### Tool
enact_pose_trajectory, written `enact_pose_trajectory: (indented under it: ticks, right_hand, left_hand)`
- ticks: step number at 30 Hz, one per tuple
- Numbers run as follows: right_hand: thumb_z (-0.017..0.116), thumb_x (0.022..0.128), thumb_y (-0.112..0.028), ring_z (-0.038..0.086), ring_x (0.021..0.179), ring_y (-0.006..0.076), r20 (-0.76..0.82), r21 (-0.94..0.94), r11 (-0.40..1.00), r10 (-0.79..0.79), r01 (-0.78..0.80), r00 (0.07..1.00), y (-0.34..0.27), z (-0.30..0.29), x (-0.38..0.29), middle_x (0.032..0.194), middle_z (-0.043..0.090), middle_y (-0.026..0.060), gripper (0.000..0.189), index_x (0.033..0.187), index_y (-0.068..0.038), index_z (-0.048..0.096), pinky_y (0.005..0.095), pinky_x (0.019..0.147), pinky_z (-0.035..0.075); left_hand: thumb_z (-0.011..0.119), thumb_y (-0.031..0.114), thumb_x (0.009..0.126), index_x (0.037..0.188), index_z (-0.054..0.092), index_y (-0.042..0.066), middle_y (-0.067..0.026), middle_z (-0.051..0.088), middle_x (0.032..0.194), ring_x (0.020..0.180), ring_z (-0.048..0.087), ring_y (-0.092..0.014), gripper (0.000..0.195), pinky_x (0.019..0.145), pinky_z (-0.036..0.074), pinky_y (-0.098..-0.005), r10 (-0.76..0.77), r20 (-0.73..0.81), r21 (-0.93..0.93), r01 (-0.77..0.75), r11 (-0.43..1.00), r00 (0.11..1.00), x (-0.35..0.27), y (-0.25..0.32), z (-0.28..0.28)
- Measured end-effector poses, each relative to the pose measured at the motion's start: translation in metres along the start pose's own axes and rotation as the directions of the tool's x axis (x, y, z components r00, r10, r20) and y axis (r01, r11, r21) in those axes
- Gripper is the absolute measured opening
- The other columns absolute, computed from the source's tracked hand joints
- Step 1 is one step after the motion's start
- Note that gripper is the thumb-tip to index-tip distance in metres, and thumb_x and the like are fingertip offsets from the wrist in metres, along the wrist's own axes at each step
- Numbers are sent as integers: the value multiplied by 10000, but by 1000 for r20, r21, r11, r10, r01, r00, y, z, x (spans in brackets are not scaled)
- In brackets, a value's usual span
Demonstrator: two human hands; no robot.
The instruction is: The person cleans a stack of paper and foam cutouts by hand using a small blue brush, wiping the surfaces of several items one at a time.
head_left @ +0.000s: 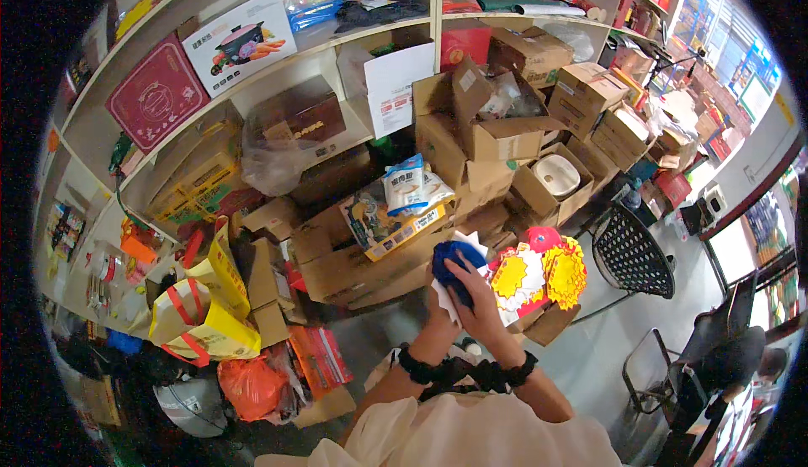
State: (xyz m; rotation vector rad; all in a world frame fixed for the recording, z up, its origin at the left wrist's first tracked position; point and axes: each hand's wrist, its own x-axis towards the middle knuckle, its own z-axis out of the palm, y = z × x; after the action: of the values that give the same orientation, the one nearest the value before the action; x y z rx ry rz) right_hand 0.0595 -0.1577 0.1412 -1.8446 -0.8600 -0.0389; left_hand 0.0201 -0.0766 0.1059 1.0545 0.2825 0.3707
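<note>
Both hands are together in front of my body. My left hand (440, 308) grips, from below and the left, a bundle of white jagged-edged paper cards (445, 303); its fingers are mostly hidden. On top of the bundle lies a dark blue round piece (451, 255), whose material I cannot make out. My right hand (475, 285) presses over the blue piece with its fingers spread across it. Just to the right, yellow and red starburst-shaped cards (564, 274) and white-edged yellow ones (509, 277) stand in piles on a carton (550, 323).
A large cardboard box (353, 277) ahead carries blue-and-white packets (406, 186). Open cartons (511, 142) pile up against the shelving (437, 0). Yellow bags (208, 322) and a red plastic bag (251, 388) stand at left. A black perforated chair (633, 251) is at right; a person (726, 353) sits beyond.
</note>
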Motion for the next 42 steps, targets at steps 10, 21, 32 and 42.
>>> enact_pose_trajectory:
  ticks: [10, 21, 32, 42]
  right_hand:
    - [557, 724, 79, 468, 1103, 266, 283, 296, 950, 14, -101, 959, -34, -33, -18, 1155, 517, 133, 381, 1087, -37, 552, 328, 915, 362]
    - [559, 709, -36, 513, 1008, 192, 162, 500, 830, 189, -246, 968, -14, -64, -31, 1112, 550, 119, 392, 1099, -1, 541, 296, 897, 370]
    - [698, 702, -170, 567, 773, 156, 138, 116, 923, 352, -368, 926, -23, -45, -28, 874, 605, 102, 338, 965, 9, 584, 263, 705, 450]
    - [645, 739, -70, 564, 792, 132, 47, 84, 945, 314, -317, 948, 15, -55, -42, 835, 604, 76, 203, 890, 44, 568, 241, 730, 435]
  left_hand:
    - [415, 277, 880, 1078, 498, 91, -84, 529, 1072, 1003, 503, -215, 285, 887, 403, -348, 187, 71, 261, -199, 945, 980, -1, -120, -81]
    - [405, 280, 886, 1045, 499, 53, -57, 537, 1005, 948, 506, -138, 292, 846, 397, -278, -110, 13, -183, 111, 977, 994, 22, -9, -8]
    - [425, 98, 860, 1229, 389, -13, -146, 383, 1292, 1187, 371, -208, 387, 979, 279, -284, 323, 143, 358, -353, 865, 936, 32, 3, 20]
    - [606, 72, 756, 1197, 420, 4, -138, 430, 1216, 1120, 430, -202, 484, 929, 360, -307, 320, -41, 311, -292, 904, 947, 41, -26, -5]
